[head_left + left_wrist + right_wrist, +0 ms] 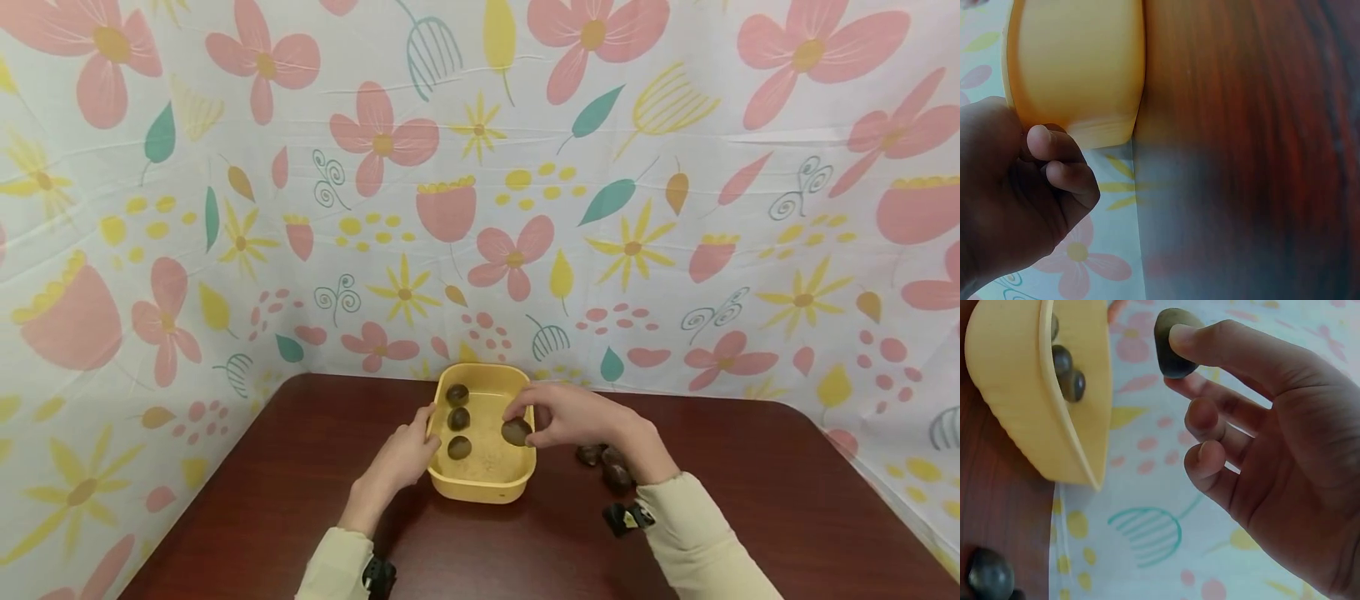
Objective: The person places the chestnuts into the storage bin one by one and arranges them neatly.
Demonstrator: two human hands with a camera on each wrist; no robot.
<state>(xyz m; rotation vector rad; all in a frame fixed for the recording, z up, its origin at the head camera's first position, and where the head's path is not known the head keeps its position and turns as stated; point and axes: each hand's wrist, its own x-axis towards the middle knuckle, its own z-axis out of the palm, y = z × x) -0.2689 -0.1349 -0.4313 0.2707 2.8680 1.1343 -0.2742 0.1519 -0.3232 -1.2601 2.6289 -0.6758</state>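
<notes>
A yellow plastic basin (480, 492) sits on the table, with three dark stones along its left side, one of them a rounded stone (459, 447) nearest the front. My left hand (400, 457) grips the basin's left rim; in the left wrist view its fingers (1063, 147) curl at the edge. Over the basin's right side, my right hand (581, 417) pinches a dark smooth stone (1175, 344) between thumb and index finger. In the right wrist view that stone is clear of the basin wall (1016, 381), and the other fingers are loosely bent.
Several more dark stones (617, 475) lie on the table to the right of the basin, partly behind my right wrist. The dark red-brown table (300, 467) reaches back to a flower-patterned cloth (637, 275) hanging behind and on the left.
</notes>
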